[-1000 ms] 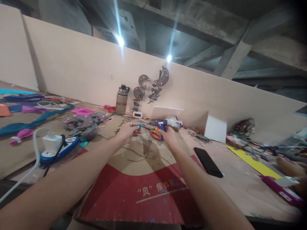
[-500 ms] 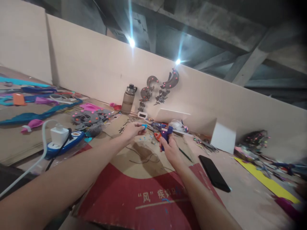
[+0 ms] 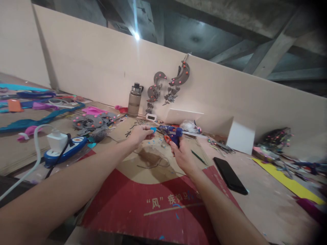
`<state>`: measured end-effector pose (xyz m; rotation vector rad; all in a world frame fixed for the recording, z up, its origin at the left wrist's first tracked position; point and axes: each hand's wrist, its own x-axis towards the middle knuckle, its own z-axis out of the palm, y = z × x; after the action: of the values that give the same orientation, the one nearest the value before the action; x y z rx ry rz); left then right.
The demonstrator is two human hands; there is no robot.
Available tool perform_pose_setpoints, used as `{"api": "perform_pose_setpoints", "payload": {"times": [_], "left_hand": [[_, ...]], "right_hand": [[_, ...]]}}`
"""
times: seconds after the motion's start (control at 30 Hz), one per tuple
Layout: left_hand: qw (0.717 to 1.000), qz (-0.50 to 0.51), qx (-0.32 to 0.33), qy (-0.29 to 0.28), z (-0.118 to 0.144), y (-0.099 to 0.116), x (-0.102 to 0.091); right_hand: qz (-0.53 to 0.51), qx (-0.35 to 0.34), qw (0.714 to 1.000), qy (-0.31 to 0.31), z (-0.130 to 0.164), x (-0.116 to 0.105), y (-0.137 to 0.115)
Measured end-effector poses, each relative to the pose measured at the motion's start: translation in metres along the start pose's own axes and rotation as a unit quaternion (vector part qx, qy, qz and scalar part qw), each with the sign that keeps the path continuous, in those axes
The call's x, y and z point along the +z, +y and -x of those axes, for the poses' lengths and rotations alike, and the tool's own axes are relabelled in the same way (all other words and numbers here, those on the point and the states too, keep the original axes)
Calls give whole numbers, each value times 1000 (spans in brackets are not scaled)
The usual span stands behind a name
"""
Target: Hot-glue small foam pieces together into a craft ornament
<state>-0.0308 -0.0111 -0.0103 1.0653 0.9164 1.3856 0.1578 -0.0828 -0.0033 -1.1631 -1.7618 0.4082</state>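
Observation:
Between thumb and fingers, my left hand [image 3: 140,136] pinches a small blue felt piece [image 3: 153,130] above the cardboard. My right hand [image 3: 184,153] is wrapped round the handle of a blue hot glue gun [image 3: 174,133] with an orange trigger. The gun's nozzle points left, close to the blue piece; whether they touch I cannot tell. A clear glue stick [image 3: 195,134] sticks out of its back. Below both hands lies a red and tan cardboard sheet [image 3: 122,207] with a loose cord [image 3: 153,166] and blue scraps on it.
A power strip [image 3: 66,149] with a white charger stands at left, beside grey felt pieces [image 3: 88,123]. A bottle [image 3: 134,100] and a small clock [image 3: 151,117] stand at the back. At right lie a black phone [image 3: 230,175] and a yellow sheet [image 3: 283,178]. Grey crescent ornaments [image 3: 182,75] hang at the wall.
The glue gun has turned from tilted to roughly level, its nozzle now toward the blue felt piece. My left hand still pinches that piece. The camera view has shifted slightly.

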Motion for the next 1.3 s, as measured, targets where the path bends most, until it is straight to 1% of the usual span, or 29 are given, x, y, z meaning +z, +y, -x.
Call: {"api": "perform_pose_setpoints", "payload": {"times": [0.23, 0.43, 0.53, 0.67, 0.87, 1.07, 1.3], "left_hand": [[1000, -16, 9, -12, -2, -2, -1], [999, -30, 15, -16, 0, 0, 0], [999, -30, 17, -21, 1, 0, 1], [999, -32, 24, -29, 1, 0, 1], [998, -37, 27, -42, 3, 0, 1], [998, -32, 28, -37, 2, 0, 0], [998, -29, 34, -38, 0, -3, 0]], "right_hand": [[64, -36, 997, -13, -1, -2, 1], [101, -33, 994, -15, 0, -2, -2], [103, -29, 994, -18, -1, -2, -1], [100, -46, 994, -12, -2, -2, 1], [101, -40, 994, -8, -3, -1, 3], [87, -39, 995, 0, -2, -1, 3], [97, -28, 995, 6, -3, -2, 3]]}}
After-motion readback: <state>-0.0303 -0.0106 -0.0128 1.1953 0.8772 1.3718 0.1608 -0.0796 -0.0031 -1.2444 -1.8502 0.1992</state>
